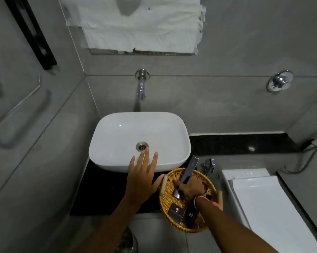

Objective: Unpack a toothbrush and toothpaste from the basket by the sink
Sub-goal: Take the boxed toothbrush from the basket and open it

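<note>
While two small dark packets [176, 210] lie at the near side of the round wicker basket [167, 199], a long dark box [188, 171] sticks up out of it, tilted toward the far right; whether it holds the toothbrush or the toothpaste cannot be told. The basket sits on the dark desk [103, 190], just right of the white basin [117, 136], with a small wooden handle [164, 183] on its left rim. A chrome fitting [209, 165] stands just beyond the basket, and a white toilet lid [267, 207] fills the right side, close beside it.

The right hand [190, 188] reaches into the basket from the near right, fingers clenched around the lower part of the long box, a pink band [211, 200] on the wrist. The left hand [142, 179] hovers flat and released, fingers spread, over the near edge of the basin, its thumb touching or nearly touching the basket's left rim.

The room is a grey-tiled bathroom. A chrome tap [141, 88] juts from the far wall above the basin, a round chrome valve [279, 80] sits on the wall to the far right, and white paper [135, 24] covers the mirror above.
</note>
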`<control>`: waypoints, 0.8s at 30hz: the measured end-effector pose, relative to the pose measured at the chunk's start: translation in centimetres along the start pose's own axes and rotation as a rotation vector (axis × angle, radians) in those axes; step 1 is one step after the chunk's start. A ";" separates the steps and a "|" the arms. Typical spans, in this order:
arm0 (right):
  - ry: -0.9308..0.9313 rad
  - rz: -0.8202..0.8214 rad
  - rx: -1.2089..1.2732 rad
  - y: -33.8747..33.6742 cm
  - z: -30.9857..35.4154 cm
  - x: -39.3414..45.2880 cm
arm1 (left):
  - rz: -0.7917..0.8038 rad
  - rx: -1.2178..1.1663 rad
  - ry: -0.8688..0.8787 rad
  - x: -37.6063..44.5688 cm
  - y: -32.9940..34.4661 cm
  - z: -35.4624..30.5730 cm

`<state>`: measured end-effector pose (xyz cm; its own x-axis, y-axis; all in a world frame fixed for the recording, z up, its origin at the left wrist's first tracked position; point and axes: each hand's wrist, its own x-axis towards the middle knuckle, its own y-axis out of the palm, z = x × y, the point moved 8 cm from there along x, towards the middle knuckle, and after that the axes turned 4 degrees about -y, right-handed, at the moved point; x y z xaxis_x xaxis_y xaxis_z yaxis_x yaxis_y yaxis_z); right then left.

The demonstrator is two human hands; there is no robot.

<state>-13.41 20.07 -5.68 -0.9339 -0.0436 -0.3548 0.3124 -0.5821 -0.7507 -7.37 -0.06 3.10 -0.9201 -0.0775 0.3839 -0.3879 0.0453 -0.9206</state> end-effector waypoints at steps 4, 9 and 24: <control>0.135 -0.041 0.195 1.0 -1.3 0.5 | -0.003 -0.004 -0.007 -1.9 0.8 0.5; 0.199 -0.195 0.388 -0.7 -2.4 -1.4 | -0.003 -0.460 -0.097 -1.5 -0.5 1.5; -1.076 -0.609 -0.714 -12.0 24.1 -11.0 | 0.081 -2.443 -1.104 -2.9 -0.6 6.2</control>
<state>-11.11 7.99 20.66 -0.5259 -0.7120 0.4653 -0.4615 -0.2207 -0.8592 -4.12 -6.03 2.14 -0.8968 -0.1497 -0.4162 -0.4419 0.3457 0.8278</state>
